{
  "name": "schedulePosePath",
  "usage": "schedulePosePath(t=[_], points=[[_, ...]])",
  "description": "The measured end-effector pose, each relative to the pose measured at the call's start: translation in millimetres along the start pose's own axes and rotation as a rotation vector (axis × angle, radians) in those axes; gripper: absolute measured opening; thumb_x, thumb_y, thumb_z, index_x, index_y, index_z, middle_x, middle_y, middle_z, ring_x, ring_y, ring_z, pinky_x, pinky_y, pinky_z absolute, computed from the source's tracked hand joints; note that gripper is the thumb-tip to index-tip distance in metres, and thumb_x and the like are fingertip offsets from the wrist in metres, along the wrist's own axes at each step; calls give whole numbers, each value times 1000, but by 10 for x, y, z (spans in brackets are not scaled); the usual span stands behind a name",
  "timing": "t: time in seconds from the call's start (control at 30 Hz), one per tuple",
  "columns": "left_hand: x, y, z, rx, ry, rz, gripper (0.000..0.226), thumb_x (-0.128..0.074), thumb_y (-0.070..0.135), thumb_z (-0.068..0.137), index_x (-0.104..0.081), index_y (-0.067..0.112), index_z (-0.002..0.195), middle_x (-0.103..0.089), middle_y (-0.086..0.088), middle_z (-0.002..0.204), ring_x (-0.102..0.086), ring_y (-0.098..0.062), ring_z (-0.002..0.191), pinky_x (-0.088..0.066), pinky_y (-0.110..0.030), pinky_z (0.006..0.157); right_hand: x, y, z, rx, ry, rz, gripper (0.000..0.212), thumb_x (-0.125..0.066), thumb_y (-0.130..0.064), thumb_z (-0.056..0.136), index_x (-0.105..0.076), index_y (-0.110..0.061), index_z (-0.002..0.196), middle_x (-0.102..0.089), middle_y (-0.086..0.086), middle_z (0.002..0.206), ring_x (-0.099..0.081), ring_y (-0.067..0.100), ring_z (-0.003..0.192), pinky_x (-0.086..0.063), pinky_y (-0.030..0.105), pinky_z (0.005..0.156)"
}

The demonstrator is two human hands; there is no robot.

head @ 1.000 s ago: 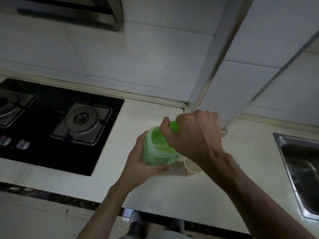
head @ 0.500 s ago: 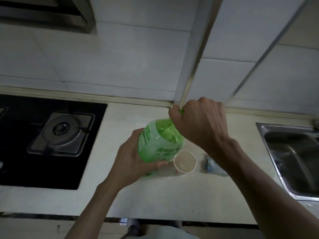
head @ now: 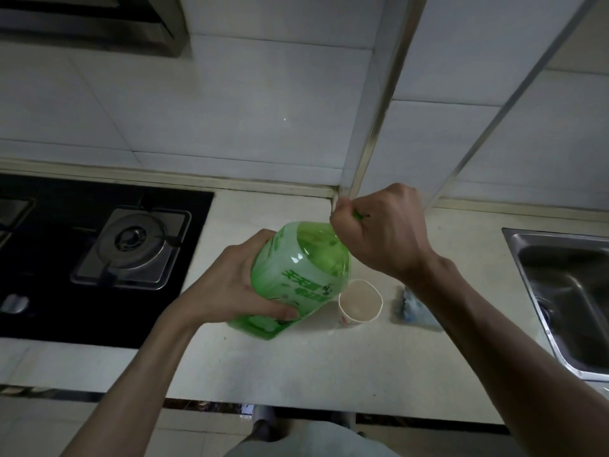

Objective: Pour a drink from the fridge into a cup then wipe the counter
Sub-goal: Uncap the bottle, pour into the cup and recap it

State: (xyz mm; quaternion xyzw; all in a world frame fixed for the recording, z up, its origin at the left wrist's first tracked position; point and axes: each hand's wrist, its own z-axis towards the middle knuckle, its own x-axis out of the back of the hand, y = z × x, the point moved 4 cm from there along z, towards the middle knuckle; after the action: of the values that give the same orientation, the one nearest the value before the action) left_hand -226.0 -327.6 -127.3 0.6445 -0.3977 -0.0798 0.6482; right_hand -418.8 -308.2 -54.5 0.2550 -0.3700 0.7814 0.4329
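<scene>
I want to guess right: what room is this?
Most likely a home kitchen: a gas hob set in the counter, a steel sink on the right, tiled wall behind.

Two hands, a left hand [head: 230, 285] and a right hand [head: 382, 232]. One bottle [head: 296, 278], one cap [head: 357, 215], one cup [head: 361, 303] and one cloth [head: 412, 308]. One stove [head: 49, 311] with two burners [head: 131, 247] [head: 10, 214] showing, and one sink [head: 560, 291].

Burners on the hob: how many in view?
2. One whole burner sits near the right end of the hob; a second burner is cut off by the left frame edge. More may lie out of frame.
</scene>
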Motion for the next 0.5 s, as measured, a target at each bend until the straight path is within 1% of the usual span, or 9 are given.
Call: schedulePosePath(t=[0.1, 0.17, 0.2, 0.23, 0.27, 0.3, 0.4, 0.43, 0.5], points=[[-27, -39, -9, 38, -127, -61, 83, -93, 7, 54, -53, 20, 125, -67, 1, 112, -66, -16, 104, -58, -37, 84, 10, -37, -11, 120, -32, 60, 48, -44, -22, 86, -27, -19, 41, -23, 1, 33, -20, 20, 27, -17, 20, 42], [-56, -64, -30, 60, -188, -114, 86, -93, 8, 53, -52, 16, 128, -67, -6, 116, -66, -21, 108, -57, -47, 87, 27, -49, -24, 181, -52, 95, 49, -43, -22, 88, -34, -13, 40, -28, 1, 34, -24, 21, 28, -20, 23, 40], [-74, -67, -50, 62, -200, -135, 86, -92, 10, 52, -52, 16, 128, -67, -7, 116, -65, -23, 108, -56, -50, 87, 37, -47, -39, 200, -63, 99, 50, -42, -22, 89, -38, -11, 41, -30, 2, 34, -26, 21, 29, -21, 25, 39], [-91, -64, -73, 61, -194, -146, 85, -92, 11, 52, -53, 17, 128, -67, -7, 116, -66, -23, 108, -56, -50, 87, 50, -46, -51, 202, -81, 88, 50, -42, -24, 90, -40, -11, 42, -31, 2, 35, -27, 21, 30, -22, 25, 40], [-106, -60, -95, 58, -170, -147, 84, -92, 13, 52, -53, 20, 126, -67, -5, 115, -66, -21, 107, -57, -48, 87, 62, -46, -54, 177, -109, 59, 50, -42, -28, 90, -39, -12, 44, -31, 0, 36, -27, 20, 30, -22, 24, 41], [-119, -50, -117, 54, -128, -140, 82, -92, 17, 51, -54, 23, 123, -68, -1, 113, -67, -18, 105, -57, -46, 85, 74, -34, -48, 114, -145, 15, 50, -41, -35, 91, -39, -13, 46, -30, -2, 37, -27, 18, 31, -23, 23, 43], [-138, -34, -182, 69, 67, -86, 79, -92, 36, 45, -55, 33, 115, -69, 9, 104, -67, -10, 97, -58, -41, 82, 114, -15, -43, -138, -213, -56, 52, -43, -60, 87, -42, -20, 54, -32, -9, 41, -31, 9, 35, -27, 21, 45], [-142, -34, -192, 71, 123, -60, 81, -91, 41, 43, -54, 34, 115, -68, 11, 103, -66, -8, 96, -58, -38, 81, 134, -19, -48, -196, -208, -41, 51, -46, -63, 86, -41, -22, 56, -35, -10, 43, -32, 8, 37, -28, 22, 45], [-153, -45, -205, 77, 189, -5, 85, -89, 49, 41, -52, 35, 116, -66, 15, 102, -64, -3, 95, -56, -32, 80, 158, -28, -65, -271, -198, 29, 49, -53, -63, 83, -43, -21, 59, -42, -7, 46, -38, 11, 41, -33, 25, 45]])
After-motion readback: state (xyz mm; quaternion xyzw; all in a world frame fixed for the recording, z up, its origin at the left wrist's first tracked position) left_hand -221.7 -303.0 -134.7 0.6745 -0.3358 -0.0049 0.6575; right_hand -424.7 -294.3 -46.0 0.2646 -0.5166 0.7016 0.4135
